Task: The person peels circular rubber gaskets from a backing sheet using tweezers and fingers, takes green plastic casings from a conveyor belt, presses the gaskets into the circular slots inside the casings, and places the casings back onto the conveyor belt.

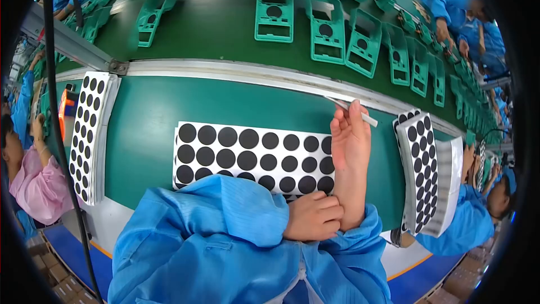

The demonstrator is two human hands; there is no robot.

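Tweezers (368,118), slim and pointed, are grasped by the right hand (352,135), pinched between thumb and fingers, above the right end of the sticker sheet (259,161) and near the back edge of the worktop (146,118). Rows of round black stickers cover this white sheet, which lies flat on at least one more; the left sleeve (236,208) overlaps its near edge. Against the right forearm rests the left hand (315,217), its fingers bent; their undersides are hidden, so I cannot tell whether they grip anything.

To the left stands a thick pile of dotted sheets (87,135), beside an orange object (66,112) whose lettering, if any, is too small to read. Another pile (419,163) leans at the right. Beyond a pale metal rail (242,71), a dark green conveyor belt (214,34) carries green plastic frames (286,11), several bearing a black disc. Co-workers sit along both sides, one in a pink sleeve (42,191).
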